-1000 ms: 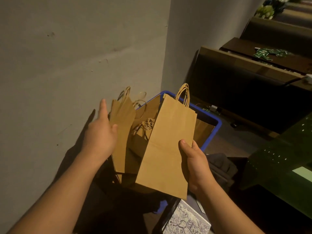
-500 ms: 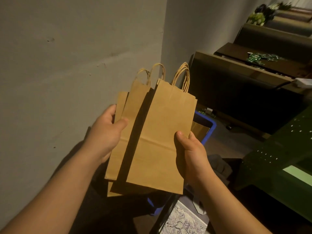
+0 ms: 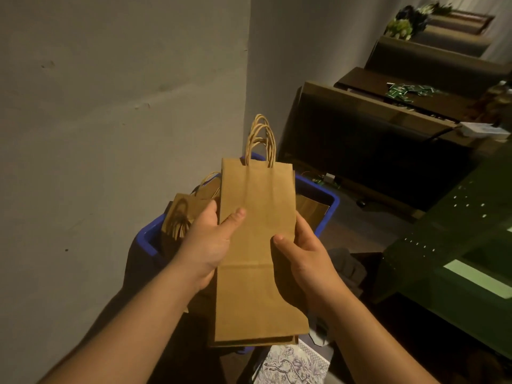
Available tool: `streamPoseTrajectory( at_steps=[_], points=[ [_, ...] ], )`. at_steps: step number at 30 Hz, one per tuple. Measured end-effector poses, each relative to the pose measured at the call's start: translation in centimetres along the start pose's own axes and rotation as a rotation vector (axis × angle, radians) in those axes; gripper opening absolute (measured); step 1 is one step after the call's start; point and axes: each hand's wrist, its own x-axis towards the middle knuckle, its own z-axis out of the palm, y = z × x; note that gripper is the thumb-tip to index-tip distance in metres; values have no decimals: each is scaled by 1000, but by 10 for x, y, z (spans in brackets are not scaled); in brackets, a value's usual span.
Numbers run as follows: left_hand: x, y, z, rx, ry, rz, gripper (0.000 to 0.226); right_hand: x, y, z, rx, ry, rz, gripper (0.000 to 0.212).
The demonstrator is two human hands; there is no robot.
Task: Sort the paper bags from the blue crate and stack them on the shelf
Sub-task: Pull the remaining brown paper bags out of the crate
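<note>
You hold a flat stack of brown paper bags point(image 3: 257, 245) up in front of you, over the blue crate point(image 3: 331, 202). Your left hand point(image 3: 206, 245) has a grip on the left edge, with the thumb on the front. Your right hand point(image 3: 304, 259) has a grip on the right edge, thumb on the front too. The twisted handles point(image 3: 260, 139) point up. More bags point(image 3: 182, 214) lie in the crate by the wall point(image 3: 110, 106).

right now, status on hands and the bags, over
Left hand and right hand both grip the stacked paper bags, upright, handles up. More bags left in the blue crate below. Nothing blocking the hands.
</note>
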Motion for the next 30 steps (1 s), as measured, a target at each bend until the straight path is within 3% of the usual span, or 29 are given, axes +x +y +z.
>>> streamPoseTrajectory(
  at_steps=[6, 11, 23, 30],
  points=[
    [3, -3, 8, -79, -33, -47, 62, -2, 7, -3, -47, 62, 59, 37],
    [3, -8, 15, 3, -31, -61, 80, -1, 11, -3, -6, 155, 77, 32],
    [13, -17, 12, 93, -78, -57, 75, -1, 15, -4, 46, 174, 102, 30],
    [32, -21, -23, 219, 29, -39, 39, 0, 22, -8, 155, 254, 138, 30]
  ],
)
